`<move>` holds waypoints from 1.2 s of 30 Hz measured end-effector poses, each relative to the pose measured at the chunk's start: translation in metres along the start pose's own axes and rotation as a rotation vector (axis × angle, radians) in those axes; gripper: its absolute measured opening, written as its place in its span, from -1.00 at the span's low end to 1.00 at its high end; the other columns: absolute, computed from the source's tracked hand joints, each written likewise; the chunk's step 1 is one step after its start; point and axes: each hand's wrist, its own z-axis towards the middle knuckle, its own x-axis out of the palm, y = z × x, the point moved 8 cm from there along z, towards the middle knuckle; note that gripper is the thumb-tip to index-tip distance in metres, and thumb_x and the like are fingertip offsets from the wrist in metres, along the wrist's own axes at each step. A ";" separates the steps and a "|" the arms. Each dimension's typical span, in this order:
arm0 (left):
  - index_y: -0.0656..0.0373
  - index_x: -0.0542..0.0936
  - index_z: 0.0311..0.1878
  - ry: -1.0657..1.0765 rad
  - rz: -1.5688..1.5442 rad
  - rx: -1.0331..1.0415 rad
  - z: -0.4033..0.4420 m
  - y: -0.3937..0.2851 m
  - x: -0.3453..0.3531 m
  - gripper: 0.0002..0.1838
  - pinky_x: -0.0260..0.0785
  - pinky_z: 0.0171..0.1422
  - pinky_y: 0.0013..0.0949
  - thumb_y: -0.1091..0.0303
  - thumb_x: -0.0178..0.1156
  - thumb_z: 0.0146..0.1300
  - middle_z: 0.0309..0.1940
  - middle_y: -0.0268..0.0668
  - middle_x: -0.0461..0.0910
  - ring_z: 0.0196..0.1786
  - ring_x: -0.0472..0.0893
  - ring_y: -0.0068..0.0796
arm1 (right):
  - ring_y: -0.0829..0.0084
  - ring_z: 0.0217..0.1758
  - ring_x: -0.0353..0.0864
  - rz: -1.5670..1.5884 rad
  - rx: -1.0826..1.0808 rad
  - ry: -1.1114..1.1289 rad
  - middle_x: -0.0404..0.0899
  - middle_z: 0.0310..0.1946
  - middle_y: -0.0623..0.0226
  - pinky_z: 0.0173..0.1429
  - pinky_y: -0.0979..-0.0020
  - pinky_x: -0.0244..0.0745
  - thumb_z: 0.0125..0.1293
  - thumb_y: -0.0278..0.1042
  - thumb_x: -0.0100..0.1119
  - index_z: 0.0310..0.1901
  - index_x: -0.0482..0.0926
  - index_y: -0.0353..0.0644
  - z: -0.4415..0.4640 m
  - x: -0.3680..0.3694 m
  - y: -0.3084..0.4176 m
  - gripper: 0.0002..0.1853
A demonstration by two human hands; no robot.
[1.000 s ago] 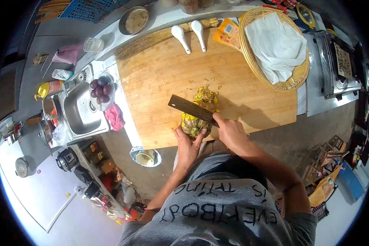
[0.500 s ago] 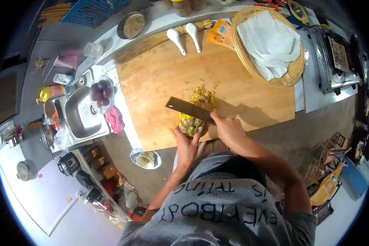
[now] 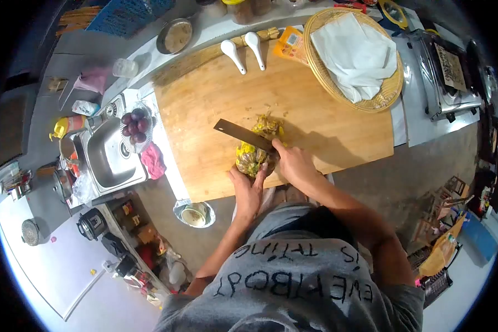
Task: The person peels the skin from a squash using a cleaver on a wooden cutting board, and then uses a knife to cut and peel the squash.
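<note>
Plants [image 3: 251, 160], yellow and brown in a bunch, lie near our edge of the wooden board [image 3: 196, 130], where we clamp them between thumb and fingers of our left hand [image 3: 249, 189]. Our right hand [image 3: 297, 166] is closed around a knife [image 3: 239, 133], its blade at their far end, beside chopped bits [image 3: 268, 125].
</note>
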 end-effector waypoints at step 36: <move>0.35 0.05 0.31 0.237 -0.771 -0.467 0.015 0.009 0.016 -0.32 0.48 0.04 -0.38 0.30 0.21 0.32 0.07 -0.09 0.43 0.04 0.52 -0.42 | 0.04 -0.47 0.64 -0.124 -0.110 0.012 0.58 -0.59 0.04 -0.40 0.08 0.49 0.15 -0.45 0.14 0.10 0.36 -0.25 -0.006 -0.006 0.008 -0.56</move>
